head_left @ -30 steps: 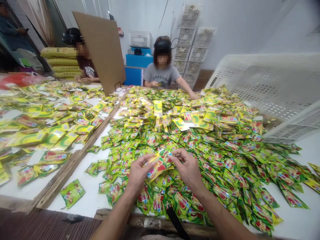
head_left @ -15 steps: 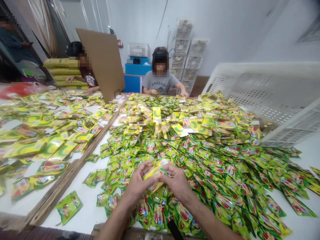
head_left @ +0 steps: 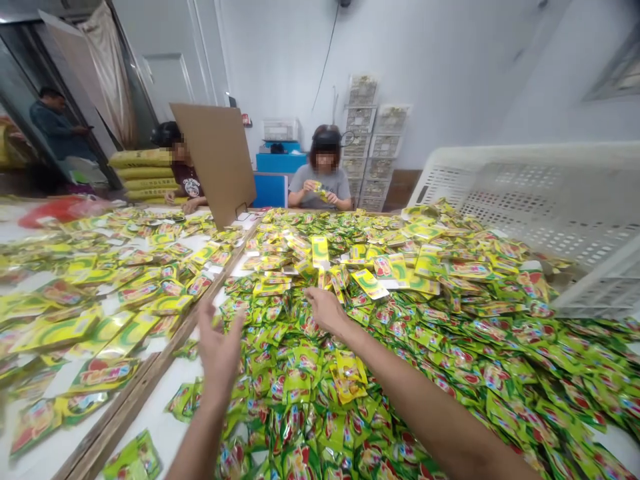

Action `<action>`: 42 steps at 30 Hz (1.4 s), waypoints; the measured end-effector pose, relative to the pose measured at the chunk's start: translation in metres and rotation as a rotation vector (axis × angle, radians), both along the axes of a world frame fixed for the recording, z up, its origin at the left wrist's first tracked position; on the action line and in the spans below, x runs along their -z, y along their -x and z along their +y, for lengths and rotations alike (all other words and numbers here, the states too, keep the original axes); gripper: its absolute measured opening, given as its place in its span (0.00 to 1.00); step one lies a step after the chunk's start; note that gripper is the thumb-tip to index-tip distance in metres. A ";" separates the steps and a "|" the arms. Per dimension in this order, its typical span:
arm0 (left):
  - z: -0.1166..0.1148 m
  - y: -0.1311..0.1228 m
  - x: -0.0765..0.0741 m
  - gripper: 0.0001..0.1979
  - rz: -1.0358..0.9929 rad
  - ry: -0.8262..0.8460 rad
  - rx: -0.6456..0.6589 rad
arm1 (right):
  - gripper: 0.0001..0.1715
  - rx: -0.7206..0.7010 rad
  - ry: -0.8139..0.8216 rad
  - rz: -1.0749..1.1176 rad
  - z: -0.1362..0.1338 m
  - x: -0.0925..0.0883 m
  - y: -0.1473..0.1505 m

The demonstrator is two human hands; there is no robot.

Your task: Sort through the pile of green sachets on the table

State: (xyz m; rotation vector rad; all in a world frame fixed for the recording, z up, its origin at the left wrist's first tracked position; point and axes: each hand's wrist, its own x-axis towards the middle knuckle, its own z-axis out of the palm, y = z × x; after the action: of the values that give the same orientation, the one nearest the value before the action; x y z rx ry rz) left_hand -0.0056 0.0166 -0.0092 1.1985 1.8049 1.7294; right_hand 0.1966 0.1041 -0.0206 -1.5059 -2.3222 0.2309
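Note:
My left hand (head_left: 219,343) is raised over the left part of the pile, near the wooden strip. It is blurred, with its fingers apart and nothing visible in it. My right hand (head_left: 326,311) reaches forward to where the green packets (head_left: 300,380) meet the yellow cartons (head_left: 320,251). Its fingers are curled together, and whatever may lie between the fingertips is hidden. One yellow carton (head_left: 369,284) with a white flap rests to the right of that hand. Between my forearms, a yellow-orange packet (head_left: 349,377) lies on the green ones.
A wooden strip (head_left: 165,353) divides the table, with more yellow cartons (head_left: 100,287) left of it. A white perforated crate (head_left: 500,193) leans at the right. A cardboard sheet (head_left: 220,163) stands at the back. Across the table, a co-worker's hands (head_left: 320,191) hold a yellow carton.
The yellow carton both hands held is no longer in them. My hands have parted, the left moving left and the right forward. The camera view has tilted up.

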 end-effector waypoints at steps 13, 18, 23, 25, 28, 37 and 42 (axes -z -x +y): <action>-0.005 -0.089 0.093 0.16 0.776 -0.026 0.242 | 0.18 -0.048 0.109 -0.451 0.084 0.009 0.037; -0.007 -0.088 0.098 0.17 0.883 -0.105 0.188 | 0.45 0.052 0.105 -0.561 0.115 0.026 0.064; -0.005 -0.089 0.105 0.17 0.878 -0.125 0.173 | 0.35 0.156 0.035 -0.645 0.133 0.033 0.063; -0.005 -0.091 0.106 0.17 0.843 -0.107 0.156 | 0.30 0.146 0.021 -0.674 0.135 0.037 0.059; -0.005 -0.091 0.107 0.17 0.848 -0.099 0.176 | 0.34 0.114 0.031 -0.713 0.134 0.040 0.052; -0.008 -0.095 0.100 0.26 0.779 0.056 0.196 | 0.22 -0.084 0.218 -0.741 0.129 0.007 0.019; -0.008 -0.094 0.087 0.27 0.746 0.188 0.278 | 0.42 -0.186 0.445 -0.712 0.116 -0.004 0.016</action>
State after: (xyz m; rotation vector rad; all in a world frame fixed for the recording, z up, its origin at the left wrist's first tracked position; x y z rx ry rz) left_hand 0.0884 0.0084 -0.0959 2.0670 1.9766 0.9857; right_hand 0.1810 0.2199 -0.0167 -1.7867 -3.1435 0.3150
